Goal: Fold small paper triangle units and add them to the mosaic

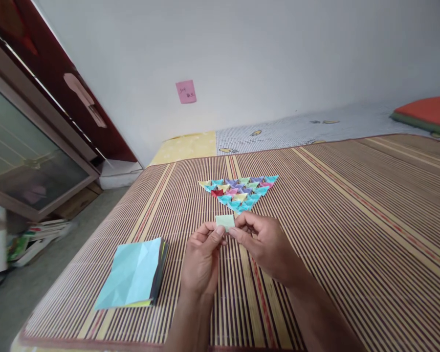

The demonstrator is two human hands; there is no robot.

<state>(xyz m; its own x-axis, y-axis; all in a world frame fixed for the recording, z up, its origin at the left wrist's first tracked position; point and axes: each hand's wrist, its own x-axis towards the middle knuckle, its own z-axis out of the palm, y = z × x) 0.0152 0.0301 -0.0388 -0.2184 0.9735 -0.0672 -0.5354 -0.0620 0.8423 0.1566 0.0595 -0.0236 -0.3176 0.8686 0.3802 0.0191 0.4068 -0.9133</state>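
A small pale green piece of folded paper [225, 221] is held up between both hands, above the striped mat. My left hand [202, 254] pinches its lower left part between thumb and fingers. At its right edge, my right hand [266, 242] grips it with thumb and forefinger. Just beyond the hands lies a triangle of small folded paper pieces [238, 188] in blue, yellow, purple, pink, green and red, set in rows with one point toward me. To the left of my left hand rests a stack of coloured paper sheets [132, 274], with a creased light blue sheet on top.
A striped bamboo mat [344, 234] covers the bed. Behind it are a patterned sheet [278, 134] and a white wall with a pink note [186, 92]. A folded red and green cloth [427, 115] lies far right. At left stand a glass-panelled door [29, 146] and floor clutter [36, 239].
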